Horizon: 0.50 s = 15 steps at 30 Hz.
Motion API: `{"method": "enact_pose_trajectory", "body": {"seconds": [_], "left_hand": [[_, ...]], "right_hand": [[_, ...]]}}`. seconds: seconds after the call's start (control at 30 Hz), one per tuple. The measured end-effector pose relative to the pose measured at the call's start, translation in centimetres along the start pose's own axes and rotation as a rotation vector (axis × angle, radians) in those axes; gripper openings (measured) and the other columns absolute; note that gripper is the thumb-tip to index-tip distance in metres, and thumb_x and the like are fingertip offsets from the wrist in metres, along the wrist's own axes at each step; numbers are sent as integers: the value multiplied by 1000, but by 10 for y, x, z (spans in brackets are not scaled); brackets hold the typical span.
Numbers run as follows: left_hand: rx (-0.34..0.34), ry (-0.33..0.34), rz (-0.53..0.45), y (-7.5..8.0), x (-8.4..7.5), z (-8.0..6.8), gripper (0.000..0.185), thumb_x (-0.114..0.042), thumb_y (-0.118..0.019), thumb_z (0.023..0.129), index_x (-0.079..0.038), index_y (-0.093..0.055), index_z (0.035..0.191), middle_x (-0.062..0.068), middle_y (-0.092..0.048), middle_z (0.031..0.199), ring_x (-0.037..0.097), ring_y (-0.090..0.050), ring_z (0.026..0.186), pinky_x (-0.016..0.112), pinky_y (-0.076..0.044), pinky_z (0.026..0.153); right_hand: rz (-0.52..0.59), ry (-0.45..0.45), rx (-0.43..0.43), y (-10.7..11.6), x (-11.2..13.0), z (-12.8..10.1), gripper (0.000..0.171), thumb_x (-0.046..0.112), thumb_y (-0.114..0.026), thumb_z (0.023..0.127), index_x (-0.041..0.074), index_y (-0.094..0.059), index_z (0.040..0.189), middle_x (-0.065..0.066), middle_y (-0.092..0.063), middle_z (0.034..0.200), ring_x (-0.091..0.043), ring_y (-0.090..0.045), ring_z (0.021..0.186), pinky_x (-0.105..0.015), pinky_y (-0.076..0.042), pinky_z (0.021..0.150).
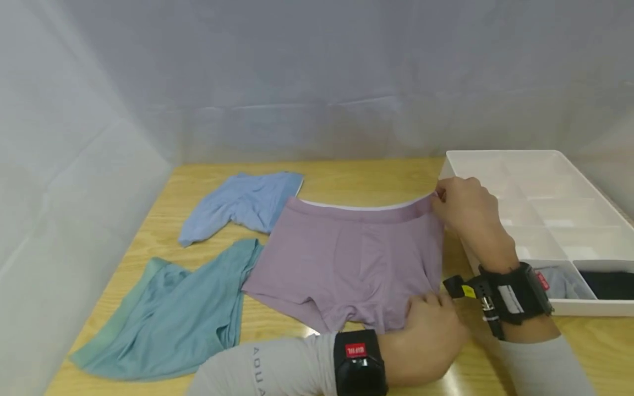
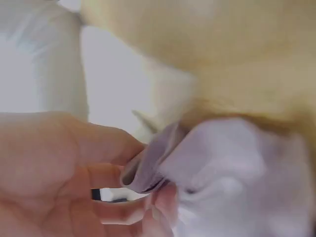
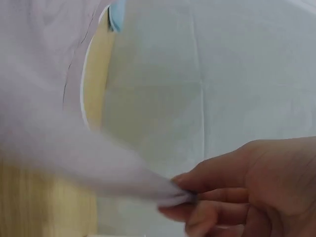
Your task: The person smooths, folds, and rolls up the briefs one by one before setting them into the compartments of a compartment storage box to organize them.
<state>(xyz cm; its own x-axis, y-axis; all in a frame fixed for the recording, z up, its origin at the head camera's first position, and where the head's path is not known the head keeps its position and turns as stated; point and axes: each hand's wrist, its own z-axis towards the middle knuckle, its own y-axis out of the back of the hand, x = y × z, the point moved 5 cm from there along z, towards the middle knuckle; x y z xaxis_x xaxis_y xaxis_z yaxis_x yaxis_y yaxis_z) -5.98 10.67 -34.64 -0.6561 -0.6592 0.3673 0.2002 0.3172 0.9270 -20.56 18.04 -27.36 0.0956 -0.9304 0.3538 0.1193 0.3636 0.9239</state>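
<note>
Mauve boxer briefs [image 1: 342, 258] lie spread on the table, waistband toward the back. My right hand [image 1: 470, 214] pinches the right end of the waistband between thumb and fingers; in the right wrist view the cloth is drawn taut to the fingertips [image 3: 180, 190]. At the lower right leg hem, my left hand [image 1: 426, 335] grips the fabric, and the left wrist view shows a fold of mauve cloth [image 2: 153, 158] between thumb and fingers. Left of the mauve pair are teal boxer briefs [image 1: 173, 313] and, behind those, a crumpled blue pair [image 1: 242, 203].
A white divided box [image 1: 564, 258] stands at the right, close beside my right forearm. Its front compartments hold a grey folded garment [image 1: 562, 280] and a black one [image 1: 606, 283]. Pale sheeting [image 1: 317, 82] hangs behind the wooden table [image 1: 376, 179] and along the left.
</note>
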Motion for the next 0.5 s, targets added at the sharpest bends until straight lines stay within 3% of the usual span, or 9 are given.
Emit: {"method": "enact_pose_trajectory", "body": {"seconds": [0.13,0.23,0.3,0.37,0.4,0.5], "left_hand": [[-182,-91,-134,15,48,-28,12,-31,-62,90,-27,-69,97,-3,-54,104,13,-52,83,25,-44,60],[-361,-120,-461,17,96,-49,11,-20,-59,92,-13,-67,94,4,-56,106,17,-54,92,25,-48,77],[-473,-85,-736,10,130,-64,10,-13,-58,93,-7,-65,89,9,-57,109,20,-55,97,26,-48,85],[-570,16,-979,-2,163,-83,8,-5,-58,92,-3,-63,86,12,-59,105,22,-58,95,27,-51,83],[-594,94,-1047,-10,177,-93,7,-3,-58,91,-2,-63,86,11,-61,102,22,-60,93,26,-52,79],[-626,360,-1084,-31,207,-125,9,-1,-59,90,-3,-64,84,8,-63,89,18,-63,81,25,-54,65]], "right_hand": [[175,71,-21,0,12,5,32,10,-53,90,-2,-52,120,-13,-61,74,-21,-49,51,-33,-37,43],[368,135,-27,-5,30,12,39,9,-52,91,1,-47,128,-9,-60,66,-18,-50,47,-29,-36,42],[509,158,-6,-13,46,21,34,9,-51,90,3,-50,124,-7,-59,63,-20,-53,48,-27,-38,43],[630,166,35,-26,64,32,29,10,-53,90,5,-53,119,-6,-60,64,-19,-55,49,-25,-41,45],[683,166,58,-33,74,38,27,10,-54,91,5,-54,117,-6,-60,64,-19,-55,49,-25,-43,46],[803,149,149,-62,105,54,23,11,-57,91,5,-53,113,-6,-60,64,-16,-56,48,-25,-44,47]]}}
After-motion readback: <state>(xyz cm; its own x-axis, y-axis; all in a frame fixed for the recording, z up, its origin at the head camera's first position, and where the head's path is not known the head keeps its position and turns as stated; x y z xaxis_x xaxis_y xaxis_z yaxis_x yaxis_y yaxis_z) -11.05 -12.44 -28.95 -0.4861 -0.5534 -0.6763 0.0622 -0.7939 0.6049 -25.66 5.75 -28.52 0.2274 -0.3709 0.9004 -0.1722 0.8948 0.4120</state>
